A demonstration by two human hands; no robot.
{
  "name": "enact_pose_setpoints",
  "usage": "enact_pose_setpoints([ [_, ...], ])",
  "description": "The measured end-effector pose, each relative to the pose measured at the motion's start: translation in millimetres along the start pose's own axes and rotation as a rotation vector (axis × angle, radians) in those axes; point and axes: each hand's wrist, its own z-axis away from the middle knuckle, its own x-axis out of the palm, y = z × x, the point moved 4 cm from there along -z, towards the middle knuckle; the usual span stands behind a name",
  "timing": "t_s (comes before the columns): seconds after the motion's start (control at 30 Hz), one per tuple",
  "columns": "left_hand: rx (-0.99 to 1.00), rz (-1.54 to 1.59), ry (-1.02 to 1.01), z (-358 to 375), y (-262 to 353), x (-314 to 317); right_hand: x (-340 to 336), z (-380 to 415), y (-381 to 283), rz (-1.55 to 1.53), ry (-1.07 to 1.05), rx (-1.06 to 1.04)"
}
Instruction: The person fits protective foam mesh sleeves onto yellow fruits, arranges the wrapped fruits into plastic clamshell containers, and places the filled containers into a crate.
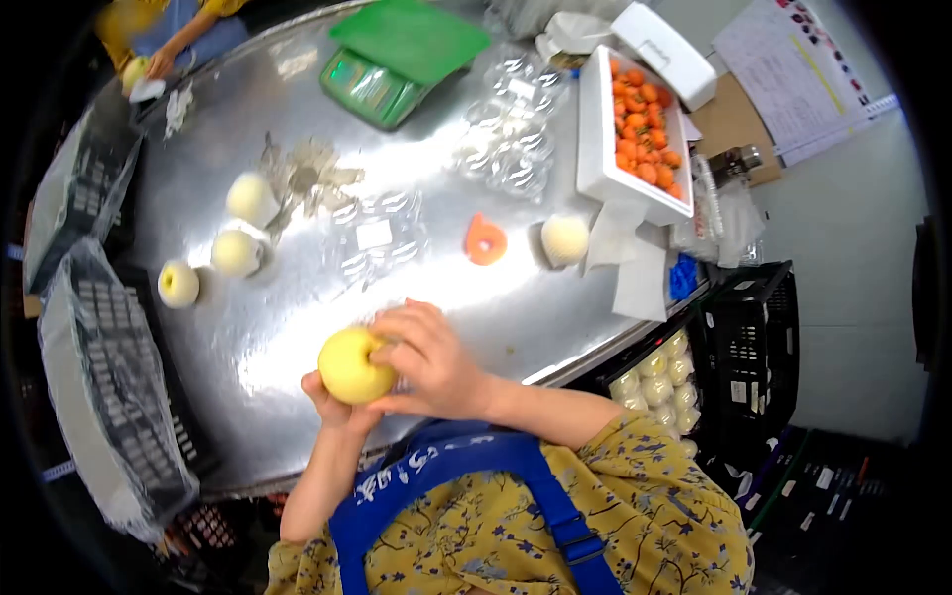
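Note:
Over the near part of the steel table (297, 436), both my hands hold one yellow apple (349, 367). My left hand (340, 409) supports it from below, mostly hidden behind the fruit. My right hand (431, 362) curls around its right side, with fingertips at the hollow in the fruit. Beyond my hands lie a clear plastic clamshell (375, 238) with a white label and an orange ring-shaped item (485, 240). To the right stands a pale fruit in a foam net (565, 241). At left, a yellow fruit (178, 285) sits near two wrapped pale fruits (236, 253).
A green scale (382, 84) stands at the back, beside stacked clear clamshells (511, 129). A white foam box (595, 149) holds orange fruits. Plastic-lined crates (109, 387) border the left edge. Another person's hand (161, 64) holds a fruit at upper left. Wrapped fruits (656, 389) fill a crate at right.

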Motion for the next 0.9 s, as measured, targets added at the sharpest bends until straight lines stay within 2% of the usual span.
enact_pose_setpoints([
  [0.1, -0.036, 0.119, 0.084, 2, -5, -3, 1, 1, 1, -0.124, -0.009, 0.033],
  [0.2, -0.046, 0.122, 0.141, 1, -4, 5, 3, 3, 5, -0.113, -0.074, 0.087],
  [0.27, -0.04, 0.11, 0.195, 4, -1, 13, 1, 0, 1, -0.05, -0.149, 0.044],
  [0.37, -0.08, -0.03, 0.058, 1, 3, 8, 6, 1, 3, 0.006, -0.208, 0.059],
  [0.5, -0.034, -0.248, 0.202, 5, 6, 18, 11, 10, 18, -0.179, -0.13, 0.18],
  [0.6, 0.018, -0.494, 0.179, 1, 18, 35, 8, 13, 26, -0.62, -0.184, 0.489],
  [0.7, 0.01, -0.489, 0.125, -7, 23, 36, 25, 30, 45, -1.127, -0.105, 0.771],
  [0.77, -0.011, -0.435, 0.121, -12, 24, 45, 43, 47, 60, -1.27, -0.07, 1.0],
  [0.8, -0.042, -0.401, 0.119, -13, 24, 49, 33, 40, 54, -1.241, -0.175, 1.097],
  [0.9, -0.118, -0.35, 0.092, -15, 24, 61, 36, 40, 59, -1.22, -0.19, 1.122],
])
